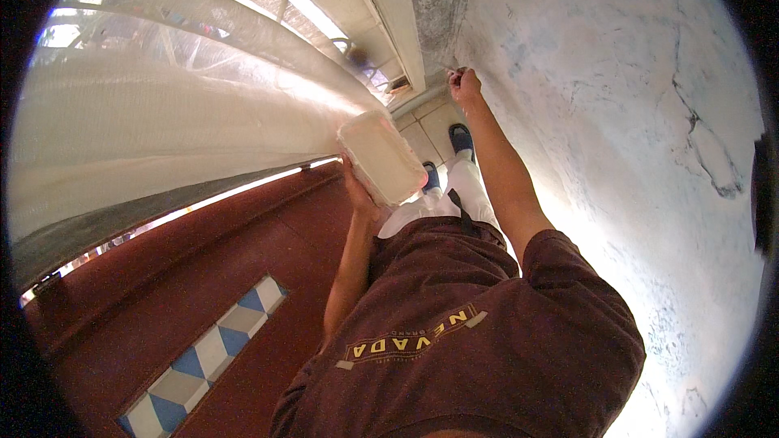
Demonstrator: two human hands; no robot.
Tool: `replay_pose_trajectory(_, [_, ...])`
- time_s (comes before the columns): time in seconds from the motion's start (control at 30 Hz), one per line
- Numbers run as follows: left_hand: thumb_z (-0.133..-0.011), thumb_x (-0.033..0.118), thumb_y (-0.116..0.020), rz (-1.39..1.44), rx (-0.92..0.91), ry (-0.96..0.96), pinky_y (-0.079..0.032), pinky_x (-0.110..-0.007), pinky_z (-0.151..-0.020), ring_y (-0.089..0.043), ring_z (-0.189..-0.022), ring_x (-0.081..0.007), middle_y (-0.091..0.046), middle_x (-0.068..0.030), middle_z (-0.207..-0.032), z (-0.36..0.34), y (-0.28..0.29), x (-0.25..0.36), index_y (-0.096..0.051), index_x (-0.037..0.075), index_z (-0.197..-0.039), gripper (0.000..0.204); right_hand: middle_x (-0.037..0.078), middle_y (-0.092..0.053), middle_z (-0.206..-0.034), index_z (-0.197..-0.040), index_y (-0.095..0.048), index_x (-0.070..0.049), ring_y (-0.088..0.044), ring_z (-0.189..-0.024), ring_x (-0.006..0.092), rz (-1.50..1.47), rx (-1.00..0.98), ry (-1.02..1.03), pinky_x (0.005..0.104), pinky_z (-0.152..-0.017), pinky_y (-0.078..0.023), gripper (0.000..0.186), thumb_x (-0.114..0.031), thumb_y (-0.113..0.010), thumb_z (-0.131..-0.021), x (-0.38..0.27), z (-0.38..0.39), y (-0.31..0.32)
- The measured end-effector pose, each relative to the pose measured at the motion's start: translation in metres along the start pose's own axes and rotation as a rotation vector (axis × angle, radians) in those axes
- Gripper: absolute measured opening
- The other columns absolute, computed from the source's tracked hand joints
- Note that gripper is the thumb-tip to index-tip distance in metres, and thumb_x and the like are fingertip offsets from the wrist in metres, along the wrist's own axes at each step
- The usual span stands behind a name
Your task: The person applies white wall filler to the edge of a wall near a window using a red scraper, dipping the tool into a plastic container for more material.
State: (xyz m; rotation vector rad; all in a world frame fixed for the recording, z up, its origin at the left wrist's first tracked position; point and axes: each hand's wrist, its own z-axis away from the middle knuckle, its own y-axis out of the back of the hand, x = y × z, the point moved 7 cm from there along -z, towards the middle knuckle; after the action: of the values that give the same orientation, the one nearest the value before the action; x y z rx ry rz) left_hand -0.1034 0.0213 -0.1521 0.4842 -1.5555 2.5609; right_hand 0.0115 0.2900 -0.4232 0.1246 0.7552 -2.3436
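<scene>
My left hand [360, 193] grips the side of a pale rectangular plastic tub [381, 158] in front of my waist. Whether its pale face is a lid or a filling, I cannot tell. My right arm reaches forward to the wall [600, 113], which is white with bluish smudges. At its end my right hand [465, 84] is closed, with the fingers pinched around something small and thin that I cannot make out. The fingertips are close to the wall's lower edge, beside a rough grey patch [438, 0].
A sheer cream curtain [178, 130] hangs on the left before a bright window with curved bars. Below it runs a dark red surface [268, 251] with a strip of blue and white tiles [203, 357]. A white frame [381, 16] stands ahead. My feet in dark slippers [460, 138] are on a tiled floor [438, 123].
</scene>
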Motion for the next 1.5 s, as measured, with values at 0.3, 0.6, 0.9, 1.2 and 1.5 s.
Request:
replay_pose_trajectory(0.3, [-0.090, 0.076, -0.033, 0.152, 0.001, 0.045, -0.051, -0.057, -0.097, -0.059, -0.118, -0.0372, -0.055, -0.0199, -0.133, 0.003, -0.002, -0.005, -0.036, 0.012, -0.148, 0.087, 0.019, -0.062, -0.083, -0.085, -0.052, 0.004, -0.056, -0.061, 0.0233, 0.203, -0.133, 0.077, 0.0302, -0.048, -0.047, 0.019, -0.005, -0.042, -0.097, -0.023, 0.028, -0.068])
replay_pose_trajectory(0.6, [-0.090, 0.077, -0.033, -0.044, 0.018, -0.009, -0.052, -0.057, -0.095, -0.060, -0.116, -0.0368, -0.055, -0.0190, -0.132, 0.003, -0.001, -0.006, -0.035, 0.012, -0.149, 0.088, 0.013, -0.054, -0.076, -0.083, -0.050, 0.000, -0.053, -0.061, 0.0206, -0.097, -0.217, 0.179, 0.0251, -0.048, -0.047, 0.019, -0.009, -0.039, -0.096, -0.049, 0.052, -0.070])
replay_pose_trajectory(0.9, [-0.100, 0.060, -0.037, -0.110, 0.232, -0.036, -0.049, -0.047, -0.103, -0.055, -0.123, -0.0306, -0.053, -0.0105, -0.139, -0.003, 0.033, -0.007, -0.042, 0.012, -0.144, 0.066, 0.016, -0.056, -0.085, -0.096, -0.052, 0.007, -0.057, -0.064, 0.0202, 0.196, -0.179, -0.169, 0.0219, -0.047, -0.051, 0.019, -0.007, -0.040, -0.092, -0.015, -0.048, -0.010])
replay_pose_trajectory(1.2, [-0.098, 0.064, -0.038, -0.178, 0.409, -0.123, -0.048, -0.046, -0.103, -0.056, -0.122, -0.0297, -0.054, -0.0107, -0.137, 0.013, 0.059, 0.000, -0.043, 0.011, -0.144, 0.070, 0.014, -0.055, -0.085, -0.124, -0.042, 0.025, -0.057, -0.062, 0.0145, -0.465, -0.453, -0.740, 0.0188, -0.050, -0.055, 0.041, -0.001, -0.034, -0.092, 0.018, -0.010, -0.052])
replay_pose_trajectory(1.5, [-0.098, 0.063, -0.039, -0.017, 0.216, -0.044, -0.049, -0.047, -0.102, -0.057, -0.120, -0.0296, -0.056, -0.0110, -0.134, 0.010, 0.099, -0.013, -0.044, 0.011, -0.143, 0.069, 0.023, -0.057, -0.087, -0.111, -0.044, 0.028, -0.058, -0.062, 0.0178, 0.161, -0.406, -0.198, 0.0186, -0.049, -0.057, 0.040, -0.005, -0.037, -0.090, 0.019, 0.004, -0.046])
